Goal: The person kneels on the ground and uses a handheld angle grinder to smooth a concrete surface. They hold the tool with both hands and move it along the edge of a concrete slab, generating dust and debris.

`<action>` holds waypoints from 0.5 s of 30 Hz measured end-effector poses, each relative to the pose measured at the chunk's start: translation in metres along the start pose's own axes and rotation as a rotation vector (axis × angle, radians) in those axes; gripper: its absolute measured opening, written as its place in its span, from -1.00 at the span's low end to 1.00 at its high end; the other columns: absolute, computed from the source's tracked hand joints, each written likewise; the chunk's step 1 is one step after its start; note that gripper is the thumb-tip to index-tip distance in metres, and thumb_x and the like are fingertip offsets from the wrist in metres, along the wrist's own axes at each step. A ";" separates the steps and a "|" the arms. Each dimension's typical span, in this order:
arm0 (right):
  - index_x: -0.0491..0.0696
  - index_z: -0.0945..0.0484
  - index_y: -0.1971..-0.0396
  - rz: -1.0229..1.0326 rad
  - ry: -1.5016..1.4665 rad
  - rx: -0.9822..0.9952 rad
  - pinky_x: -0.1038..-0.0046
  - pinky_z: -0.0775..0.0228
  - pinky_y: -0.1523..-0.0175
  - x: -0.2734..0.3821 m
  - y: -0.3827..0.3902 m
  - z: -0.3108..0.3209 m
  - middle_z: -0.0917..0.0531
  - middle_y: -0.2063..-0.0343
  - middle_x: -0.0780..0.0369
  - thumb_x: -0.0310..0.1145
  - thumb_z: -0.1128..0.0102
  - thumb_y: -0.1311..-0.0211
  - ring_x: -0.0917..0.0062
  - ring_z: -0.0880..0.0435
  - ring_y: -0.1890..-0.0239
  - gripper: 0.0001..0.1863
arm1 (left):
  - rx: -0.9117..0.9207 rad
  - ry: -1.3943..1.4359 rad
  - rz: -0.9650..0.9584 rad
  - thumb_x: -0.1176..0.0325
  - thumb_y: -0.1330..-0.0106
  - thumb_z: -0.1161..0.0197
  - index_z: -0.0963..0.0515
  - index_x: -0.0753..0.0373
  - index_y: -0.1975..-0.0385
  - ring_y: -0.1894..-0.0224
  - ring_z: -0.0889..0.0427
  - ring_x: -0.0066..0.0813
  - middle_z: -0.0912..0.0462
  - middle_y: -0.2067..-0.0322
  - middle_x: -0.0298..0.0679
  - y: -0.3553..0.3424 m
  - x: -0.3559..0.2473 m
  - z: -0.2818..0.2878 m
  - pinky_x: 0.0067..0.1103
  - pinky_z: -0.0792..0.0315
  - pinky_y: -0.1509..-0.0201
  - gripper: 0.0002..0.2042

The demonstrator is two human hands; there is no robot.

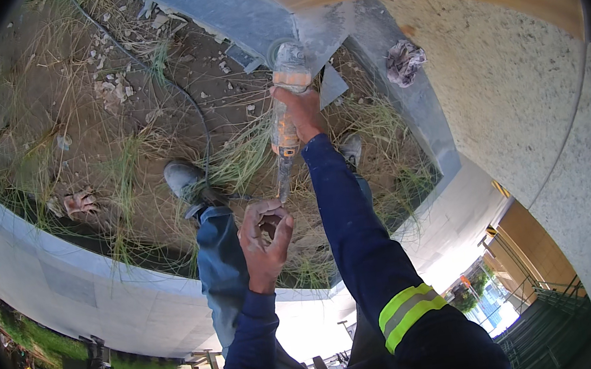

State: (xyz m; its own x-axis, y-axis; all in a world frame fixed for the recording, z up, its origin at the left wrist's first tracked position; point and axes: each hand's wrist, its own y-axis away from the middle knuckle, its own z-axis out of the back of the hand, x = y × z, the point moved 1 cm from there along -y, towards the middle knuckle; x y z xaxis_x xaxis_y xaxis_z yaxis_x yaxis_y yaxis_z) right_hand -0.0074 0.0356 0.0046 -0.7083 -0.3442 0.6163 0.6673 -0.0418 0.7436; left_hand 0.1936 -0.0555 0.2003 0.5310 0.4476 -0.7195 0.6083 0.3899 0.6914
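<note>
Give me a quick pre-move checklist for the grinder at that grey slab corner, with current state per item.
1. Right hand wrapped round the angle grinder body: ok.
2. Left hand on the tool: not ok, it is off the grinder, closed near its rear end.
3. Disc against the grey stone slab: cannot tell, blurred by dust.
4. Power cable clear of the disc: ok, it trails away over the soil.
5. Shoes clear of the cut: ok, planted in grass below.
6. Gloves: not ok, both hands bare.
</note>
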 end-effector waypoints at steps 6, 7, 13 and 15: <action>-0.19 -0.72 0.07 0.110 -0.063 0.061 0.33 -0.59 0.12 0.021 -0.026 -0.015 -0.79 0.22 0.15 -0.21 -0.58 -0.03 0.41 -0.78 0.25 -0.50 | 0.007 0.020 0.009 0.39 -0.34 -0.44 -0.58 0.32 0.02 0.34 -0.62 -0.63 -0.70 0.33 -0.29 0.004 0.009 -0.001 -0.61 -0.51 0.19 -0.71; -0.19 -0.73 0.11 0.129 -0.051 0.066 0.34 -0.59 0.12 0.024 -0.027 -0.020 -0.80 0.25 0.14 -0.16 -0.59 0.02 0.41 -0.78 0.28 -0.48 | 0.012 0.021 0.011 0.39 -0.34 -0.44 -0.58 0.32 0.02 0.33 -0.62 -0.63 -0.70 0.33 -0.29 0.003 0.008 -0.003 -0.61 -0.51 0.18 -0.71; -0.17 -0.74 0.10 0.138 0.057 0.107 0.33 -0.57 0.09 0.015 -0.007 -0.030 -0.79 0.22 0.18 -0.22 -0.58 -0.02 0.43 -0.76 0.24 -0.54 | 0.008 0.010 0.023 0.39 -0.34 -0.44 -0.57 0.32 0.02 0.32 -0.64 -0.62 -0.71 0.33 -0.28 0.000 0.001 -0.005 -0.60 -0.52 0.17 -0.71; -0.16 -0.74 0.08 0.129 0.047 0.080 0.33 -0.57 0.09 0.003 -0.006 -0.021 -0.78 0.22 0.21 -0.25 -0.58 -0.05 0.46 -0.74 0.22 -0.56 | 0.010 0.014 0.022 0.39 -0.34 -0.44 -0.57 0.33 0.02 0.33 -0.64 -0.62 -0.71 0.33 -0.28 -0.001 0.001 -0.005 -0.60 -0.52 0.17 -0.70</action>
State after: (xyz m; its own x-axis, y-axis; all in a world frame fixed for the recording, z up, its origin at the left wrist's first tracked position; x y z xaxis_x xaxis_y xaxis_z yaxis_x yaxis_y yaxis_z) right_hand -0.0086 0.0149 -0.0031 -0.6052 -0.3857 0.6964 0.7302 0.0794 0.6786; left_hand 0.1908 -0.0508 0.1994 0.5360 0.4672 -0.7032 0.6023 0.3721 0.7063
